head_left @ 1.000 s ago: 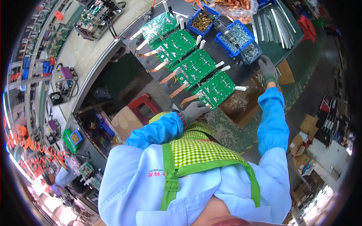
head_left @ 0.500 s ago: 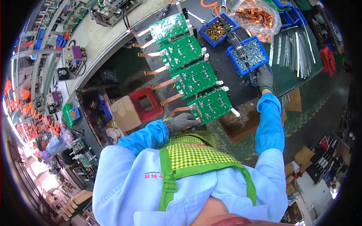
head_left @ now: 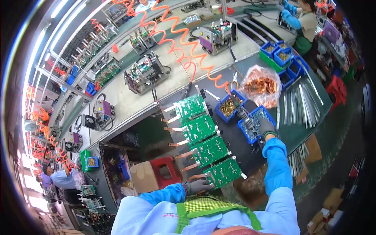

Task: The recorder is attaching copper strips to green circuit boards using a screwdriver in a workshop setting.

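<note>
My left hand (head_left: pixel 198 187), in a dark grey glove, is at the near left corner of the closest green circuit board (head_left: pixel 223 172). Its fingers close on the board's edge beside a copper strip (head_left: pixel 197 177). My right hand (head_left: pixel 268 127), gloved alike, reaches into the right side of a blue bin (head_left: pixel 241 127) of small silver fasteners (head_left: pixel 260 115); its fingertips are hard to make out. A power screwdriver (head_left: pixel 246 118) lies across that bin, next to my right hand. More green boards (head_left: pixel 201 128) continue the row away from me, copper strips sticking out on their left.
Brass-coloured parts fill another blue bin (head_left: pixel 226 107). Beyond are pliers (head_left: pixel 234 81), a wrench (head_left: pixel 212 94) and a bag of copper pieces (head_left: pixel 263 87). Metal strips (head_left: pixel 301 103) lie at right. A red stool (head_left: pixel 166 172) stands left of the boards. An orange coiled hose (head_left: pixel 203 64) hangs ahead.
My right hand has moved from the bin's near edge into its right side, over the fasteners. My left hand stays at the closest board's corner. The view has tilted up, showing more benches.
</note>
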The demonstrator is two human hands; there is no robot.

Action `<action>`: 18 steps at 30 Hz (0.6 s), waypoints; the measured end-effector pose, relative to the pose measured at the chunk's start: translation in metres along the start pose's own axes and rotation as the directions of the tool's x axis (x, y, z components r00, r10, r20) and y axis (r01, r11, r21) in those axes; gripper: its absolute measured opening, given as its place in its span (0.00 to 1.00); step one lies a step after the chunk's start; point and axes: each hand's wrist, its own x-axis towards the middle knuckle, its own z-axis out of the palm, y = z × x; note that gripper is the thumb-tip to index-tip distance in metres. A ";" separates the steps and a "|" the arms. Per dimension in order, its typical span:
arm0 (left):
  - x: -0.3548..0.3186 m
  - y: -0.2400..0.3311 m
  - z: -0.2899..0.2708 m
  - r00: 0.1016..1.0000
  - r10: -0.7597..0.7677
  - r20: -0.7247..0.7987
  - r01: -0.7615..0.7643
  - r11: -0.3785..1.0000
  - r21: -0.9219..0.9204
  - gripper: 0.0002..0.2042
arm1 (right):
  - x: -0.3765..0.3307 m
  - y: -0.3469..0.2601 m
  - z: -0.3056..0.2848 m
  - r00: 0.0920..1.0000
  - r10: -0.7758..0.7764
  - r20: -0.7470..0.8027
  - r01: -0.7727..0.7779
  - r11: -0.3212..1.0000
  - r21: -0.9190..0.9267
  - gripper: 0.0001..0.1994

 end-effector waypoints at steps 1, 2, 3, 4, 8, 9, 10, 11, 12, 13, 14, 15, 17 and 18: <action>0.006 -0.022 0.010 1.000 -0.009 -0.023 0.004 0.981 -0.196 0.16 | 0.002 0.001 0.004 1.000 0.009 0.029 -0.008 0.998 -0.054 0.15; -0.003 -0.014 0.008 0.999 -0.001 -0.040 -0.006 0.981 -0.193 0.16 | 0.011 -0.004 0.011 0.998 0.031 0.051 -0.026 0.995 -0.100 0.14; -0.012 -0.006 0.011 0.996 0.075 -0.042 -0.080 0.989 -0.121 0.16 | 0.007 -0.003 0.018 0.996 0.074 0.045 -0.069 0.991 -0.112 0.13; -0.017 0.002 0.008 0.987 0.155 -0.049 -0.158 0.986 -0.053 0.16 | 0.007 -0.009 0.021 0.994 0.104 0.036 -0.098 0.987 -0.124 0.11; -0.012 0.000 0.010 0.979 0.199 -0.042 -0.202 0.972 -0.118 0.15 | -0.003 -0.003 0.024 0.994 0.034 -0.103 -0.050 0.988 -0.148 0.09; -0.007 -0.014 0.002 0.988 0.151 0.021 -0.149 0.984 -0.097 0.15 | -0.003 -0.004 0.033 0.991 0.036 -0.128 -0.054 0.989 -0.140 0.08; -0.011 -0.012 0.000 0.987 0.159 0.023 -0.156 0.982 -0.104 0.15 | -0.004 -0.009 0.029 0.991 0.032 -0.128 -0.051 0.987 -0.150 0.08; -0.017 -0.008 -0.002 0.988 0.150 0.031 -0.144 0.980 -0.136 0.15 | -0.005 -0.013 0.025 0.987 0.072 -0.146 -0.088 0.991 -0.106 0.08; -0.020 -0.005 -0.004 0.990 0.139 0.040 -0.130 0.978 -0.166 0.14 | -0.009 -0.018 0.022 0.980 0.115 -0.162 -0.126 0.990 -0.059 0.08; -0.018 -0.005 -0.002 0.978 0.208 0.023 -0.203 0.971 -0.129 0.14 | -0.018 -0.027 0.004 0.978 0.122 -0.171 -0.123 0.992 0.004 0.08; -0.016 -0.008 -0.003 0.977 0.212 0.030 -0.206 0.969 -0.133 0.14 | -0.019 -0.026 0.002 0.977 0.124 -0.171 -0.127 0.992 -0.004 0.08; -0.013 -0.013 -0.005 0.974 0.226 0.021 -0.223 0.970 -0.099 0.14 | -0.020 -0.023 0.003 0.978 0.132 -0.162 -0.134 0.991 -0.002 0.09; -0.018 -0.024 -0.009 0.971 0.235 0.030 -0.233 0.971 -0.057 0.14 | -0.033 -0.029 0.007 0.969 0.150 -0.194 -0.146 0.989 0.035 0.11; -0.022 -0.028 -0.010 0.978 0.206 0.037 -0.203 0.976 -0.077 0.14 | -0.046 -0.029 0.008 0.966 0.167 -0.196 -0.164 0.986 0.033 0.11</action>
